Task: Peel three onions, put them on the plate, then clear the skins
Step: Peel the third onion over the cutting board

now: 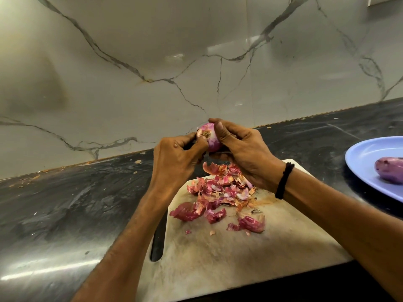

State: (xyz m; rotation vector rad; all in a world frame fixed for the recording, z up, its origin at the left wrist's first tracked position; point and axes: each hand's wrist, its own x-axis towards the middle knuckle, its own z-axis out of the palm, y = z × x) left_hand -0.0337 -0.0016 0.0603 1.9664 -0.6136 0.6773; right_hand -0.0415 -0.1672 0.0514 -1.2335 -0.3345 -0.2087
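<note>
Dark, marbled stone countertop [65,203]. A worn, pale cutting board [218,258] lies beneath the left hand [174,158] and right hand [244,153]; a blue plate [359,166] rests right of the right hand; skin flecks [137,161] dot the back edge, left of the left hand.

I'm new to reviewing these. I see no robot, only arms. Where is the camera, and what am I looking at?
There is no machine here. A person works with bare hands, and the one camera sits on their head, looking forward and down. The left hand and right hand both grip a red onion above a cutting board; the left fingers pinch at its root end. Loose skins lie piled on the board. At right, a blue plate, partly out of frame, holds one peeled onion. Everything rests on a dark counter.
</note>
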